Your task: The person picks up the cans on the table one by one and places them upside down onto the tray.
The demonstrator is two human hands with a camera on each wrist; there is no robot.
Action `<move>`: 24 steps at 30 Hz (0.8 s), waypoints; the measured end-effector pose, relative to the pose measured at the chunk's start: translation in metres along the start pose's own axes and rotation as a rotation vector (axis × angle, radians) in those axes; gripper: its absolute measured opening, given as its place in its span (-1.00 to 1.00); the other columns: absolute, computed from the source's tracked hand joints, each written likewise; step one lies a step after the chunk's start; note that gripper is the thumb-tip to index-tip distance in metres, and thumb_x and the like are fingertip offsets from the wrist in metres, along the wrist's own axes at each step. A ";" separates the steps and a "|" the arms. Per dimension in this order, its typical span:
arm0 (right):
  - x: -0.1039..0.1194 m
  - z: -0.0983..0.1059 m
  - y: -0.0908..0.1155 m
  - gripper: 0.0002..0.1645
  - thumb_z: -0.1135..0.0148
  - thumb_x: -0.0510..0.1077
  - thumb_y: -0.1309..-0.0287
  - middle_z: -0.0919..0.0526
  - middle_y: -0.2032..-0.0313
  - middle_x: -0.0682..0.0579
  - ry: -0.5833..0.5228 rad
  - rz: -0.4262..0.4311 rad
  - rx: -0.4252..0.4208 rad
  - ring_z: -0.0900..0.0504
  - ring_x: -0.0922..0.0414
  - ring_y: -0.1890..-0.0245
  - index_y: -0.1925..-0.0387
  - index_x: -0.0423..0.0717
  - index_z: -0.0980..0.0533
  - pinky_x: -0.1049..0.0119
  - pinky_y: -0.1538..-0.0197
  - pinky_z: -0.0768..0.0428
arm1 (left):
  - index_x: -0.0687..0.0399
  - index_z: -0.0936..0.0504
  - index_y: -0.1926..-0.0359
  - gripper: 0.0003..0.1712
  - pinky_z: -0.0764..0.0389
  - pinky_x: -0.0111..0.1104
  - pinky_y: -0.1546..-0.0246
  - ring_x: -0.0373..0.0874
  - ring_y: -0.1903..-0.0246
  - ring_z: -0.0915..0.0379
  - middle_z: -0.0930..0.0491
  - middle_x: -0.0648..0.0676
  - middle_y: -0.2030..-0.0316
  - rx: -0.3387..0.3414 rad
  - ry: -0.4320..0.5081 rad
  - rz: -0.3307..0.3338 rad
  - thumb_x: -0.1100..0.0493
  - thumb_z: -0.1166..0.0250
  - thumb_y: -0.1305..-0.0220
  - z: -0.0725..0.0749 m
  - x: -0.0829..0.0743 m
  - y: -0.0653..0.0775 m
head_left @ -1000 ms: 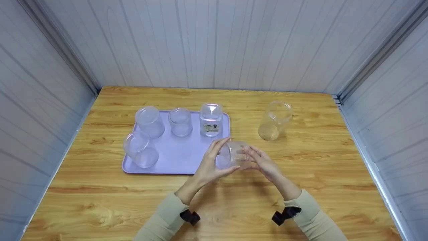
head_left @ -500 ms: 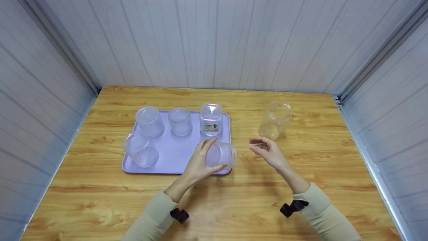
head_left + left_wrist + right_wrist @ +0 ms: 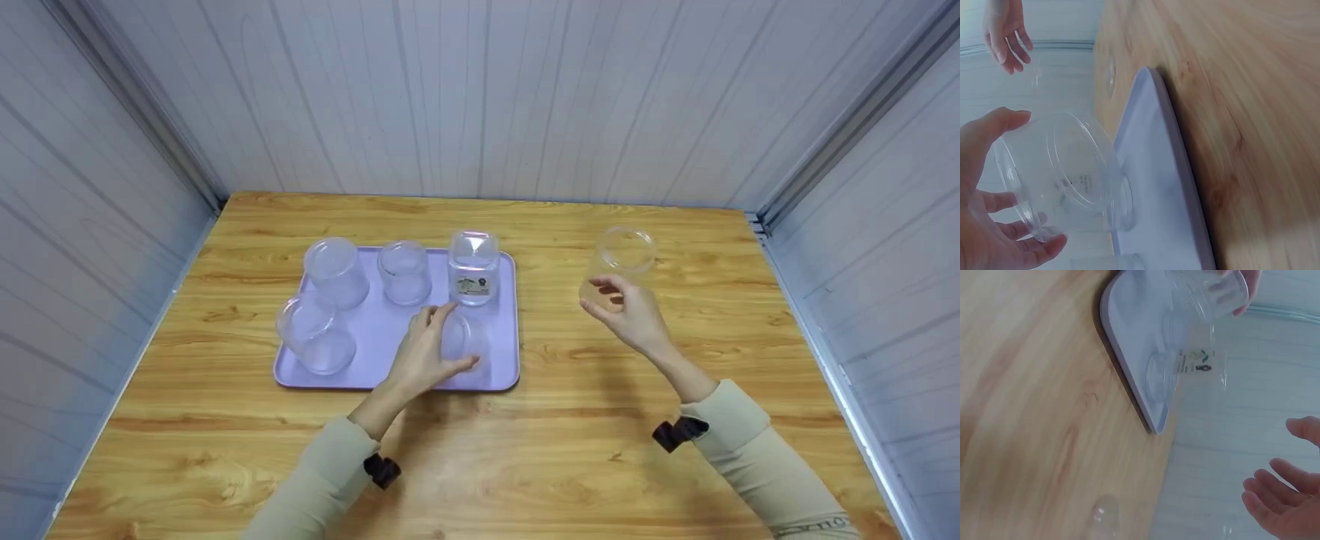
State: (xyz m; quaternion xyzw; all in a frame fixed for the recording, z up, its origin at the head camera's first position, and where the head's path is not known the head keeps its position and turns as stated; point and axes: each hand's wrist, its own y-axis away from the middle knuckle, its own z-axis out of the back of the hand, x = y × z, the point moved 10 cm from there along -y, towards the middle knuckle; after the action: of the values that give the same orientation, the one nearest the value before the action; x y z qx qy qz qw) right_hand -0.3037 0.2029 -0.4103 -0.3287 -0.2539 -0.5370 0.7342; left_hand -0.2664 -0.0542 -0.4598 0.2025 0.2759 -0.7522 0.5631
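My left hand (image 3: 416,356) grips a clear plastic jar (image 3: 469,341) between thumb and fingers over the front right part of the lilac tray (image 3: 386,337). In the left wrist view the jar (image 3: 1064,163) is slightly tilted, its rim end close to the tray (image 3: 1154,169). Whether it touches the tray I cannot tell. My right hand (image 3: 636,319) holds nothing; its fingers are spread apart and loosely bent. It hovers at the near side of a tall clear jar (image 3: 628,251) standing on the table, partly hiding its lower part in the head view.
On the tray stand a squarish clear jar with a label (image 3: 473,270), a short round jar (image 3: 405,274), and two taller round jars, one at back left (image 3: 336,274) and one at front left (image 3: 315,334). Pale panel walls (image 3: 480,97) enclose the wooden table (image 3: 547,450).
My right hand has let go of the jar and moved right toward the tall jar. My left hand has carried its jar left over the tray and turned it more upright.
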 end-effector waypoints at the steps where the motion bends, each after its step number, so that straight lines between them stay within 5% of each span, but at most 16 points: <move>1: 0.001 0.002 -0.002 -0.53 -0.25 -0.13 -0.01 -0.52 0.12 -0.23 0.039 0.008 0.000 -0.47 -0.08 0.13 0.07 -0.34 -0.45 0.03 0.09 -0.45 | 0.13 -0.25 -0.19 -0.04 -0.39 -0.11 0.09 0.11 0.04 -0.25 -0.31 0.23 0.04 0.002 -0.012 0.005 -0.09 -0.44 0.25 0.001 0.002 -0.001; 9: 0.003 0.018 -0.015 -0.39 -0.27 -0.17 0.02 -0.39 0.01 -0.34 0.237 0.039 0.027 -0.34 -0.20 0.01 -0.03 -0.43 -0.33 -0.04 -0.03 -0.32 | 0.23 -0.29 -0.15 -0.05 -0.41 -0.10 0.11 0.16 0.08 -0.27 -0.31 0.29 0.04 0.037 -0.104 0.049 -0.05 -0.46 0.29 0.002 0.013 -0.007; 24: -0.023 0.036 -0.044 -0.14 -0.30 -0.06 0.05 -0.18 -0.11 -0.40 0.356 -0.114 0.102 -0.18 -0.29 -0.10 -0.17 -0.42 -0.13 -0.09 -0.08 -0.26 | 0.34 -0.32 -0.11 -0.03 -0.45 -0.05 0.21 0.24 0.11 -0.28 -0.33 0.34 0.12 0.115 -0.247 0.109 -0.04 -0.48 0.34 0.004 0.029 -0.016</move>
State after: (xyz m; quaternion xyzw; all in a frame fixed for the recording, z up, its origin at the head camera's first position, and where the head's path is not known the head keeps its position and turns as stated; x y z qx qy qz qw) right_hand -0.3529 0.2353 -0.3946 -0.1758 -0.1653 -0.6137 0.7517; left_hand -0.2896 -0.0750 -0.4713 0.1552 0.1497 -0.7542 0.6202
